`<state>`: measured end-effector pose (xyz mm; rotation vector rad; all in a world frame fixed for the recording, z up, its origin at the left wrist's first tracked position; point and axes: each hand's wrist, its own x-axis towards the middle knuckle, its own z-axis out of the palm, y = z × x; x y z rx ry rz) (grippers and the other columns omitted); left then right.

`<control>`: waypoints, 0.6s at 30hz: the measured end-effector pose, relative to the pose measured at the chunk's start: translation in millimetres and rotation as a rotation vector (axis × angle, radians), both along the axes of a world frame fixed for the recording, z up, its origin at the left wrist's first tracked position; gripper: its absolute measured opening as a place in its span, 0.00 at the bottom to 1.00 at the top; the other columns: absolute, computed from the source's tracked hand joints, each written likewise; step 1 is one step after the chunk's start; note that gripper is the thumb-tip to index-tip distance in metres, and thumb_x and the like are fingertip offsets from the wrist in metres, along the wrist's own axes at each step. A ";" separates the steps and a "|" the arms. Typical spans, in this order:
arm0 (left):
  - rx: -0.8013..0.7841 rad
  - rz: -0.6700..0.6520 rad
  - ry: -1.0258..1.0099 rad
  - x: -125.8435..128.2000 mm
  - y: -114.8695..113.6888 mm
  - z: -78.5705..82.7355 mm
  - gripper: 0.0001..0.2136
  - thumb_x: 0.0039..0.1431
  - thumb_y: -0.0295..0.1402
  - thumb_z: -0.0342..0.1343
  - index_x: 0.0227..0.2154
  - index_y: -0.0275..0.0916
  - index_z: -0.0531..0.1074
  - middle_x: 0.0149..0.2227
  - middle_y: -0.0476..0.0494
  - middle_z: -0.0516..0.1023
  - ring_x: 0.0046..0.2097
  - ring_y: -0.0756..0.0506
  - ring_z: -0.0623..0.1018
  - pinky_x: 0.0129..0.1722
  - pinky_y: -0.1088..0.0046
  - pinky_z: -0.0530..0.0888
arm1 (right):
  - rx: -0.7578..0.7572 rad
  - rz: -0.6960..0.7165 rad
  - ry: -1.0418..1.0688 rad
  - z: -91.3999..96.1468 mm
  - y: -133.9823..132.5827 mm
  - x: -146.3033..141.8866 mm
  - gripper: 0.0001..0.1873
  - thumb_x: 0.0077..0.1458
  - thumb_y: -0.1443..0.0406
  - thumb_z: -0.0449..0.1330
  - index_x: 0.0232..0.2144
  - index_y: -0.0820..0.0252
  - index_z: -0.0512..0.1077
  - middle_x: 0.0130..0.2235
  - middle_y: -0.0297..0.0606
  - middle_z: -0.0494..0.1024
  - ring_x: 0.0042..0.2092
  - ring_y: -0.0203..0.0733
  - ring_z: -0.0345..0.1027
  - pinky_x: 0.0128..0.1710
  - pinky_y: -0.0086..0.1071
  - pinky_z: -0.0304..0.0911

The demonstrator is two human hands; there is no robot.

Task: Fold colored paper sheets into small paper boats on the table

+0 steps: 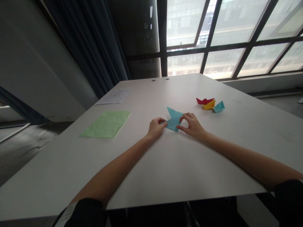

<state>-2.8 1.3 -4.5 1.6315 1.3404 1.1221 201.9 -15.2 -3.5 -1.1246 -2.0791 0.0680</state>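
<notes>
A folded piece of blue origami paper [174, 120] with pointed corners is between my two hands, low over the middle of the table. My left hand [156, 126] pinches its left point between thumb and fingers. On the other side, my right hand [190, 125] grips the right edge, with thumb and forefinger curled together on the paper. The fingertips hide parts of both edges.
Right of my hands stand a red paper boat [204, 101], a yellow paper boat [209, 105] and a light blue paper boat [219, 107]. Creased green paper [106, 124] lies to the left on the white table [156, 176]. Behind it is a printed sheet [113, 96].
</notes>
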 end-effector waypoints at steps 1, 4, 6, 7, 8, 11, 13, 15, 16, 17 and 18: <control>-0.035 -0.001 -0.100 1.7 -0.5 0.8 0.07 0.42 0.33 0.59 0.25 0.35 0.71 0.22 0.49 0.73 0.25 0.51 0.71 0.28 0.75 0.67 | -0.020 -0.079 0.076 -1.2 1.4 -0.9 0.21 0.43 0.52 0.62 0.36 0.59 0.67 0.39 0.46 0.71 0.42 0.49 0.63 0.43 0.43 0.60; -0.113 -0.015 -0.319 6.4 -3.8 5.6 0.10 0.39 0.33 0.61 0.25 0.35 0.68 0.20 0.51 0.71 0.24 0.52 0.72 0.26 0.77 0.65 | -0.218 -0.169 0.243 -4.6 4.5 -3.5 0.35 0.36 0.51 0.65 0.45 0.61 0.62 0.41 0.46 0.72 0.39 0.47 0.65 0.38 0.43 0.63; -0.135 -0.043 -0.384 8.6 -6.0 8.5 0.12 0.37 0.33 0.63 0.24 0.35 0.67 0.20 0.52 0.71 0.24 0.52 0.72 0.25 0.77 0.63 | -0.369 -0.123 0.335 -5.7 5.5 -4.7 0.33 0.38 0.52 0.64 0.46 0.59 0.62 0.39 0.42 0.75 0.37 0.45 0.66 0.37 0.42 0.64; -0.141 -0.063 -0.401 9.4 -6.8 9.4 0.13 0.36 0.33 0.64 0.24 0.36 0.66 0.20 0.52 0.71 0.24 0.52 0.73 0.25 0.78 0.62 | -0.421 -0.086 0.385 -5.8 5.9 -5.1 0.30 0.40 0.52 0.64 0.44 0.58 0.64 0.37 0.41 0.76 0.37 0.44 0.67 0.37 0.40 0.64; -0.144 -0.084 -0.412 10.0 -7.2 9.8 0.13 0.36 0.33 0.64 0.24 0.36 0.66 0.20 0.52 0.71 0.24 0.51 0.73 0.25 0.78 0.62 | -0.457 -0.044 0.436 -5.6 6.2 -5.6 0.27 0.41 0.52 0.63 0.42 0.58 0.66 0.36 0.40 0.76 0.37 0.43 0.68 0.36 0.39 0.64; -0.152 -0.121 -0.425 10.7 -6.9 8.7 0.13 0.37 0.33 0.64 0.25 0.36 0.66 0.20 0.52 0.71 0.24 0.51 0.74 0.24 0.78 0.61 | -0.522 0.076 0.600 -4.2 6.9 -7.4 0.20 0.41 0.52 0.63 0.34 0.59 0.70 0.33 0.40 0.77 0.36 0.43 0.69 0.34 0.37 0.64; -0.154 -0.127 -0.416 10.6 -6.2 7.2 0.13 0.37 0.33 0.63 0.25 0.36 0.66 0.20 0.52 0.71 0.25 0.51 0.74 0.25 0.78 0.62 | -0.536 0.118 0.706 -3.3 7.0 -8.8 0.18 0.41 0.53 0.63 0.30 0.60 0.70 0.32 0.39 0.77 0.35 0.42 0.70 0.34 0.36 0.65; -0.142 -0.119 -0.388 9.9 -5.8 5.9 0.11 0.38 0.33 0.62 0.25 0.35 0.67 0.22 0.51 0.72 0.26 0.51 0.74 0.26 0.77 0.63 | -0.498 0.111 0.766 -2.1 6.8 -9.4 0.17 0.41 0.53 0.64 0.28 0.59 0.70 0.30 0.38 0.77 0.33 0.41 0.70 0.33 0.35 0.65; -0.129 -0.101 -0.367 9.4 -5.5 5.4 0.11 0.39 0.32 0.62 0.26 0.35 0.68 0.23 0.50 0.73 0.27 0.51 0.73 0.26 0.77 0.63 | -0.446 0.086 0.772 -1.1 6.4 -8.9 0.16 0.41 0.54 0.64 0.29 0.59 0.70 0.30 0.37 0.77 0.32 0.41 0.69 0.32 0.35 0.64; -0.116 -0.073 -0.344 8.6 -5.2 4.9 0.09 0.40 0.32 0.61 0.26 0.35 0.69 0.24 0.49 0.73 0.28 0.51 0.73 0.27 0.77 0.64 | -0.366 0.050 0.761 0.2 5.8 -7.7 0.15 0.42 0.55 0.63 0.29 0.59 0.70 0.30 0.37 0.76 0.32 0.40 0.69 0.31 0.35 0.64; -0.103 -0.037 -0.320 7.7 -4.6 4.3 0.08 0.41 0.31 0.59 0.26 0.35 0.69 0.25 0.48 0.74 0.28 0.51 0.73 0.27 0.77 0.65 | -0.257 0.007 0.726 1.9 4.9 -5.8 0.13 0.44 0.56 0.62 0.30 0.58 0.70 0.30 0.36 0.76 0.31 0.40 0.69 0.31 0.34 0.64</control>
